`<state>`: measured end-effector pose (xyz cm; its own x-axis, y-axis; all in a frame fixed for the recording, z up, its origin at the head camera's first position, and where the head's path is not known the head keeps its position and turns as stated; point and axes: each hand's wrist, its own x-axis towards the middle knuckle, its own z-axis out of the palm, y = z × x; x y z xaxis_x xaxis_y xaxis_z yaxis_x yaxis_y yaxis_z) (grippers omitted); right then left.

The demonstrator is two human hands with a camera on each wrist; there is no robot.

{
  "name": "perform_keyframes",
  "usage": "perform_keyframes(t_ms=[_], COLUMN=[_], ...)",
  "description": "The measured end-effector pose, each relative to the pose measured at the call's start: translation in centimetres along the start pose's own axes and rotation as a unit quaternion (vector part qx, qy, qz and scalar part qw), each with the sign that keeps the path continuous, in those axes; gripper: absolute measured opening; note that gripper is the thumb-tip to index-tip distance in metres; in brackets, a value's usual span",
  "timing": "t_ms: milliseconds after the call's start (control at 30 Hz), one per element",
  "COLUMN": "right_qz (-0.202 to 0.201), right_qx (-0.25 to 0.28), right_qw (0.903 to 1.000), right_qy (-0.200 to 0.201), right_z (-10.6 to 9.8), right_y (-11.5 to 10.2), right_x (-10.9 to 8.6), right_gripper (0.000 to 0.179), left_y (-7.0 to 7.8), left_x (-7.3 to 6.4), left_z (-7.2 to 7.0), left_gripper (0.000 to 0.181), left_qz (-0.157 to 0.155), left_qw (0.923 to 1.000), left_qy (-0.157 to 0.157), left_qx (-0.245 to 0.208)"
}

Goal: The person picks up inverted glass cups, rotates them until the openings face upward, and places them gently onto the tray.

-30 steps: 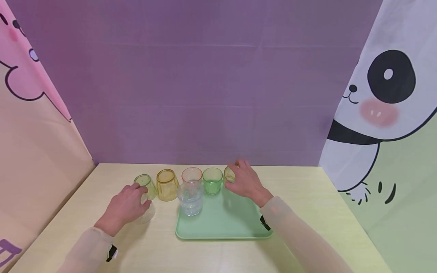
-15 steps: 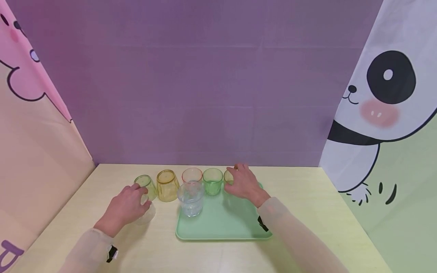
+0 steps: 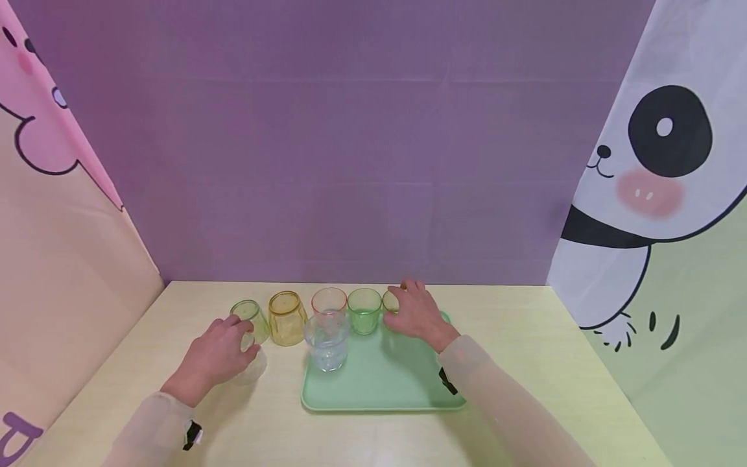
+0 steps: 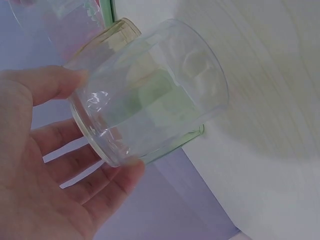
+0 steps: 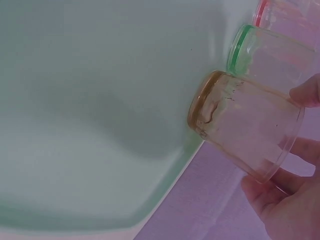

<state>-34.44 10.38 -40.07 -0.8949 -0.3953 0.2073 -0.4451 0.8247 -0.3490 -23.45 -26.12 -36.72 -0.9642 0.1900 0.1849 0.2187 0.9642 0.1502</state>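
My left hand (image 3: 213, 355) grips a clear glass (image 4: 155, 95) by its thick base, fingers and thumb spread around it. That glass is upside down, its rim toward the table. My right hand (image 3: 415, 311) holds the rim of an upright amber glass (image 5: 245, 120), whose base is at the far right part of the green tray (image 3: 385, 383); in the head view the hand hides most of it. Left of it on the tray stand a green glass (image 3: 364, 312) and a red-rimmed glass (image 3: 329, 299), with a clear glass (image 3: 328, 344) in front.
Left of the tray, a yellow-amber glass (image 3: 287, 321) and a light green glass (image 3: 257, 324) stand upside down on the pale wooden table (image 3: 245, 434). A purple backdrop (image 3: 362, 143) rises behind the table, with printed cloth panels on both sides.
My right hand has lowered slightly around the amber glass at the tray's far right. The left hand and the other glasses have stayed in place.
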Motion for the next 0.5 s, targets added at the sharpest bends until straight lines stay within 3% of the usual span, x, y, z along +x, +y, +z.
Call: perform_keyframes(t_ms=[267, 500], right_qz=[-0.004, -0.005], right_qx=[0.0, 0.0], right_qw=[1.0, 1.0], right_qy=[-0.009, 0.002], right_z=[0.08, 0.02], right_y=[-0.01, 0.07], right_x=[0.08, -0.07], right_gripper=[0.06, 0.059], left_y=[0.27, 0.07], left_x=[-0.27, -0.09], left_z=[-0.01, -0.06], left_gripper=[0.034, 0.032], left_qz=[0.0, -0.009], left_qw=[1.0, 0.9994], left_qy=[0.004, 0.003], left_qx=[0.0, -0.034])
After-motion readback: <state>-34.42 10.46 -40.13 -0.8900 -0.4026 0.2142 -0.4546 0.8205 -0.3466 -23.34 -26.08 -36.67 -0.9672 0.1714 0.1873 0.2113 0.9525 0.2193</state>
